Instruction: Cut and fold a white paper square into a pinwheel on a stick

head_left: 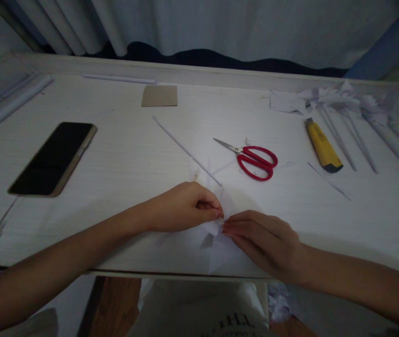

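Note:
A folded white paper piece (217, 234) lies near the front edge of the white table (115, 154). My left hand (185, 206) pinches a fold of it between thumb and fingers. My right hand (262, 238) presses its fingertips flat on the paper, touching the left hand's fingertips. A thin rolled white paper stick (185, 150) runs diagonally from behind the left hand toward the back of the table. Part of the paper is hidden under both hands.
Red-handled scissors (255, 161) lie just beyond the hands. A yellow utility knife (322, 147) and several paper flowers on sticks (354, 117) are at the right. A dark phone (54, 158) lies at the left, a cardboard square (159, 96) at the back.

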`<state>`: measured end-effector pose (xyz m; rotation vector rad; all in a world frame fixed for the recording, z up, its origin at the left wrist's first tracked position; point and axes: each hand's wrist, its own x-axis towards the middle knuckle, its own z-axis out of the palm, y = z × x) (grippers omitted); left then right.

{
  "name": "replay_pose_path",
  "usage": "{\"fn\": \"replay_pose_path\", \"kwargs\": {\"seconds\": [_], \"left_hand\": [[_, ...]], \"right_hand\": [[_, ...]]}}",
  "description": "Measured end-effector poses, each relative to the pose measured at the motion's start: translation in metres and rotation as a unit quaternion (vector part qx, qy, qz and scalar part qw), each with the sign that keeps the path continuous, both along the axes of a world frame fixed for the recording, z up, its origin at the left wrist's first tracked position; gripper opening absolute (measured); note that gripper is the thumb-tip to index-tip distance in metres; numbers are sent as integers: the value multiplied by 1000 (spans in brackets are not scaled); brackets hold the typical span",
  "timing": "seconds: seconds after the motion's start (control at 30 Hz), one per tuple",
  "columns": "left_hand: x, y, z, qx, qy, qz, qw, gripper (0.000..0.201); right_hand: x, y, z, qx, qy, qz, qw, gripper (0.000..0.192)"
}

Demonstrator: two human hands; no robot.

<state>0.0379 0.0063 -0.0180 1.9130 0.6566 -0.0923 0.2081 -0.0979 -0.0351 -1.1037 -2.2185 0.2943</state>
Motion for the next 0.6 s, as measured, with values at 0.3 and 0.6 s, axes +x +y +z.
{"fn": "replay_pose_path", "kwargs": {"seconds": [0.3, 0.6], "left_hand": [[-1, 1, 0, -4, -6, -24, 1000, 25], [-1, 1, 4, 2, -4, -17, 1000, 24]], "right_hand": [[0, 2, 2, -9, 1, 13, 1000, 12], [0, 0, 4, -9, 7, 16, 1000, 12]]}}
